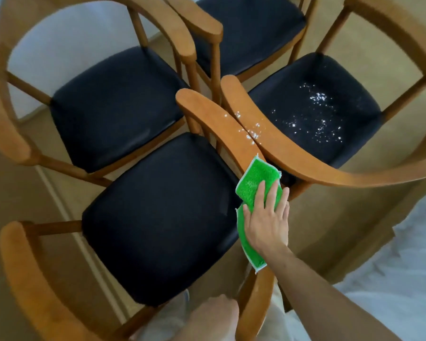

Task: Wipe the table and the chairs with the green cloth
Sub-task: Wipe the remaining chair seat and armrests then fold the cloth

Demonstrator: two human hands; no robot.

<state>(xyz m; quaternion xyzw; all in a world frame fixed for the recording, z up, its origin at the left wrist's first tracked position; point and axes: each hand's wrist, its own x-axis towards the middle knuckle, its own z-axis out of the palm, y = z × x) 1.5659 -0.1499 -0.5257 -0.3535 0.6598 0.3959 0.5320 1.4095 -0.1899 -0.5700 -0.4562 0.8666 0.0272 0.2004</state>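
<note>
1. A light wood floor [369, 55] is carrying four wooden chairs with black seats, packed close together.
2. The near chair [162, 217] is bearing a green cloth [256, 178] draped over its right armrest.
3. The right chair [315, 114] is standing just beside it, armrests touching, with white crumbs [315, 112] lying scattered on its seat and on both touching armrests.
4. The left chair [113, 107] and the far chair [249, 28] are standing behind.

green cloth [255, 179] draped over wooden chair [221, 124] armrest beside white crumbs [252, 135].
</note>
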